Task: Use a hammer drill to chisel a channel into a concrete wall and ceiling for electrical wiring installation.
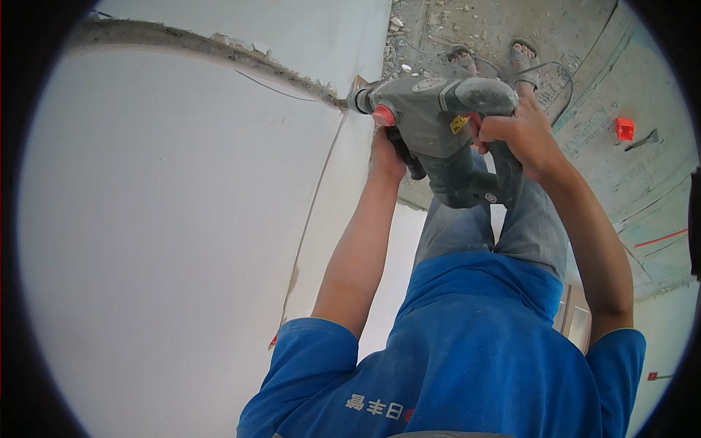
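Observation:
A dusty grey-green rotary hammer (434, 120) with a red round knob is held level in front of me. My right hand (522, 139) is wrapped around its rear handle, with fingers near the red trigger. My left hand (387, 157) is closed on the black side handle (407, 153) beneath the front of the tool. The chuck points left at the white wall (182, 175); its tip meets the end of a rough chased groove (212, 51). How deep the bit sits cannot be seen. A thin dark line (314, 197) runs along the wall from that spot.
Rubble (438, 29) lies on the dusty concrete floor by the wall. A power cord (566, 80) loops near my sandalled feet (524, 66). Farther right on the floor are a red box (624, 129), a hammer-like tool (644, 140) and a red strip (661, 238).

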Demonstrator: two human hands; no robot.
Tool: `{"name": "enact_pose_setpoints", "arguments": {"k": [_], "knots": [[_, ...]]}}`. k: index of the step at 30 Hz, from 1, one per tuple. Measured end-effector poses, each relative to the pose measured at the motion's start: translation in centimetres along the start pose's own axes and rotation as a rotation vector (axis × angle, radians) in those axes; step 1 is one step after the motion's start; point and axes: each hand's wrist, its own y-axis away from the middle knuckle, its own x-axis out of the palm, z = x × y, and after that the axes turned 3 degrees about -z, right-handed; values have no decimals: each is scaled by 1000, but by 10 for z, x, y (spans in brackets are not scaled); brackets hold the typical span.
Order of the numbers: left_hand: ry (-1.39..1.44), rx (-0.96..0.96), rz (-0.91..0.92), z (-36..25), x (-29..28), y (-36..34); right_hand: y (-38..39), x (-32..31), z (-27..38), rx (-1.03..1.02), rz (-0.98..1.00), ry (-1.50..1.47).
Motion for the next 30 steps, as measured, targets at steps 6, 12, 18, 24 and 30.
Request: {"name": "enact_pose_setpoints", "arguments": {"k": [6,12,18,24,30], "knots": [[-25,-48,-44,3,-4,10,10,-1,-14,50,-36,-175],[17,-43,-35,8,-10,10,7,4,-16,77,-50,-187],[-100,-17,-94,4,-7,13,2,2,-19,33,1,-71],[9,38,-72,1,-13,5,-13,5,-12,-126,67,-39],[28,56,-30,1,-7,-14,-25,1,11,1,-6,60]]}}
